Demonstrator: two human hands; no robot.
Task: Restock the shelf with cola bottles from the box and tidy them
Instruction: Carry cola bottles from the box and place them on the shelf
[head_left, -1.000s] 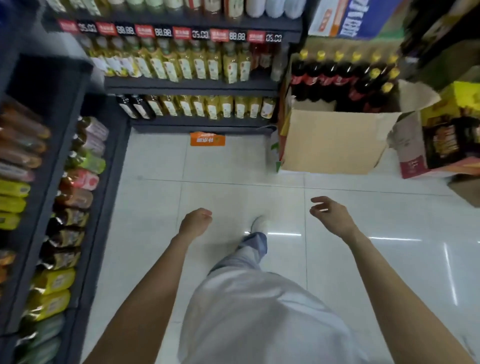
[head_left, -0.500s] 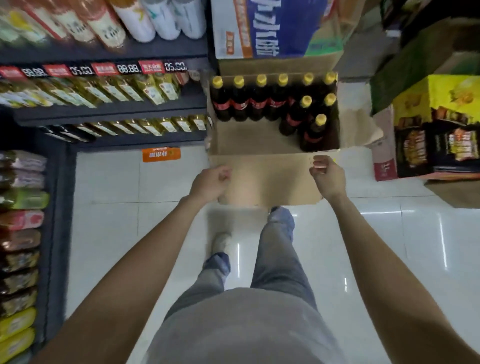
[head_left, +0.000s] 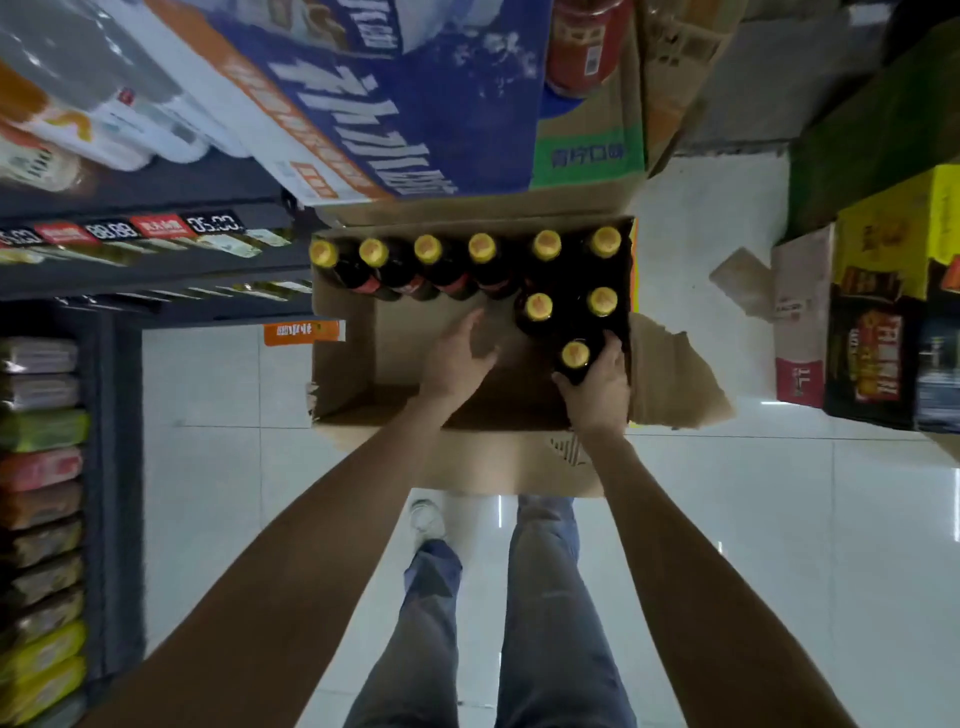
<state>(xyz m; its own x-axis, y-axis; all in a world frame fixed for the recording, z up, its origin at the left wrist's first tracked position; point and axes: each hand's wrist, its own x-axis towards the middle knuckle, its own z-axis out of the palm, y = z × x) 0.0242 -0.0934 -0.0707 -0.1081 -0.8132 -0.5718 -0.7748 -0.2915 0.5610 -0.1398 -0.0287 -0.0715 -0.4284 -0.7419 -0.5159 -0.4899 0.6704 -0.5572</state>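
Note:
An open cardboard box (head_left: 343, 358) stands on the floor in front of me. Several dark cola bottles with yellow caps stand in it: a row along the far wall (head_left: 483, 265) and more in the right corner (head_left: 540, 312). My right hand (head_left: 597, 384) grips the nearest bottle (head_left: 575, 357) at the box's right side, fingers curled round its shoulder. My left hand (head_left: 457, 358) hovers inside the box over its bare bottom, fingers spread and holding nothing.
Dark shelves (head_left: 156, 260) with price tags and bottles run along the left. A blue and white carton (head_left: 395, 104) sits above the box. Yellow and dark cartons (head_left: 883, 322) stand to the right. White tiled floor (head_left: 779, 519) lies around my legs.
I have stepped up to the box and lean over it. Both hands moved from its front edge into it; the right hand has taken hold of the nearest bottle.

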